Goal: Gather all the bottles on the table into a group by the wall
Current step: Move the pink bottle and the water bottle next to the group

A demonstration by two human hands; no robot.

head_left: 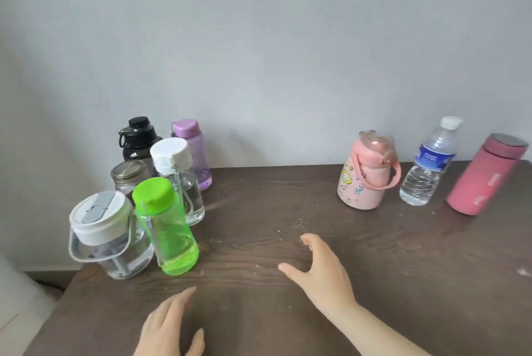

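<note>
Several bottles stand clustered at the table's far left by the wall: a green bottle [168, 229], a clear jug with a white lid and handle [106, 236], a clear bottle with a white cap [180, 180], a metal-lidded jar [129, 175], a black bottle [138, 138] and a purple bottle [193, 148]. At the right stand a pink cartoon bottle [367, 174], a clear water bottle with a blue label [429, 162] and a red flask [486, 175]. My left hand [169, 327] hovers open near the front edge. My right hand [319, 269] is open over the table's middle, holding nothing.
The dark wooden table [288, 211] butts against a grey wall [273, 53]. Its left edge drops off just beside the clear jug. Small crumbs lie scattered on the wood between the two groups.
</note>
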